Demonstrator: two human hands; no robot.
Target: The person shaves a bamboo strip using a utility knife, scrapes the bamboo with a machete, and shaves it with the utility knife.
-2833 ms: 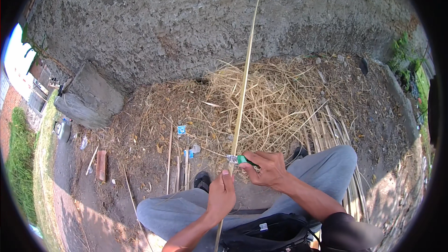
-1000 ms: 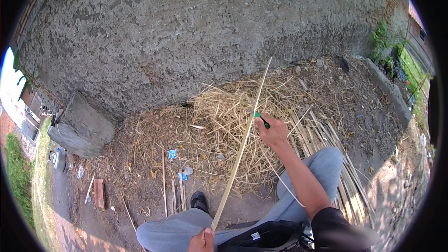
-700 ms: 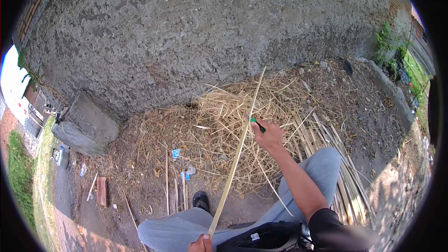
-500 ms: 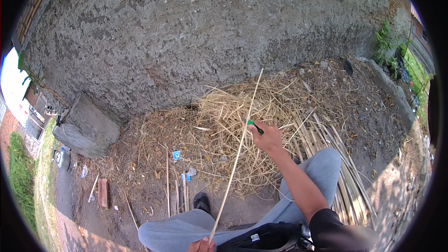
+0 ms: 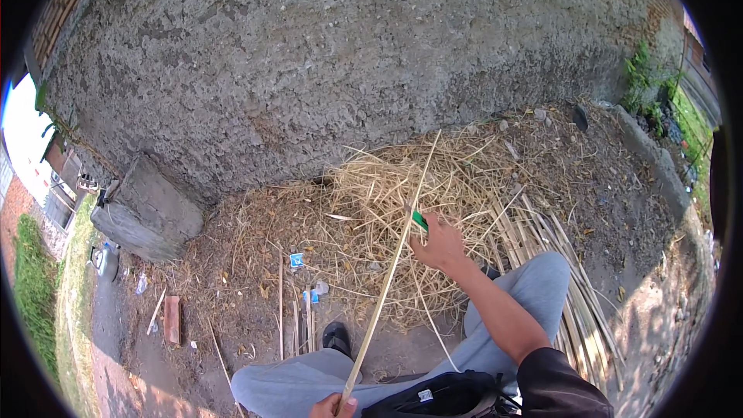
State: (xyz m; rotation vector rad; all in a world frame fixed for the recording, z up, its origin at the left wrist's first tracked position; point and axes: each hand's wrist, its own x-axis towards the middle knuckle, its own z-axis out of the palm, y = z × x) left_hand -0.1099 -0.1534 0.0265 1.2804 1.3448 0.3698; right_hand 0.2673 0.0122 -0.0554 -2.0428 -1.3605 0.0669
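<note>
The pale strip [image 5: 385, 290] slants from your left hand [image 5: 333, 407], fingers clenched about its lower part, over the straw heap [image 5: 373, 190]; your right hand [image 5: 441, 248], fingers around the green knife [image 5: 419, 221], now sits farther out than earlier, apparently opening a longer working stretch.

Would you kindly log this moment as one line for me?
left hand: holds pale strip near picture's lower edge | right hand: holds green tool beside strip | surroundings: straw-like pile, grey wall
</note>
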